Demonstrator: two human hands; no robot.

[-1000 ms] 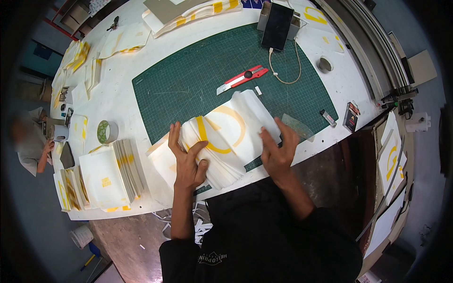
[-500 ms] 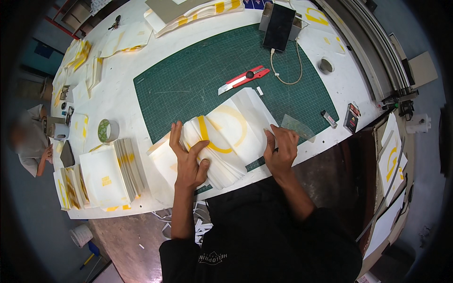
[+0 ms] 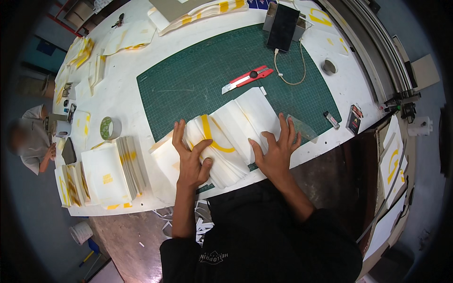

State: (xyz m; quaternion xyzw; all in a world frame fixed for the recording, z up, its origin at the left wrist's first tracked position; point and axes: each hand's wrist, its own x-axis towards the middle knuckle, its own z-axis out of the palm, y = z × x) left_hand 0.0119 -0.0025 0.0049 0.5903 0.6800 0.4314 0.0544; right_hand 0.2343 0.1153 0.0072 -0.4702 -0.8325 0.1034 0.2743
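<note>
Head view: open sheaf of white folded sheets point(image 3: 236, 137) with a yellow curved print lies at the near edge of the green cutting mat point(image 3: 184, 104), close to the front edge of the white table point(image 3: 125, 96), between the hands and in front of the body.

Left hand point(image 3: 191, 158) is spread on the thick, fanned left part, thumb bent, fingers apart. Not closed around anything that I can see; looks like plain pressure, probably so the springy layers don't rise. Right hand point(image 3: 274, 153) is also spread, fingers splayed over the near right edge of the flatter right part; no pinch visible, probably flattening. Can't tell whether any layer is caught under the fingertips.

Sheaf's long axis runs slantwise, near left to far right. Fold lines cross it, far ends tipped away and leftward, near ends toward the body and rightward. Front or back face: can't tell.

Red cutter point(image 3: 247, 79) lies on the mat beyond the sheaf, blade end to the left, likely put there to be reachable while leaving working room. Clear plastic piece point(image 3: 302, 128) is just beside the right hand. Upright bundles point(image 3: 104, 177) stand left of the sheaf, near the tape roll point(image 3: 106, 128), presumably grouped off the mat to free it.
</note>
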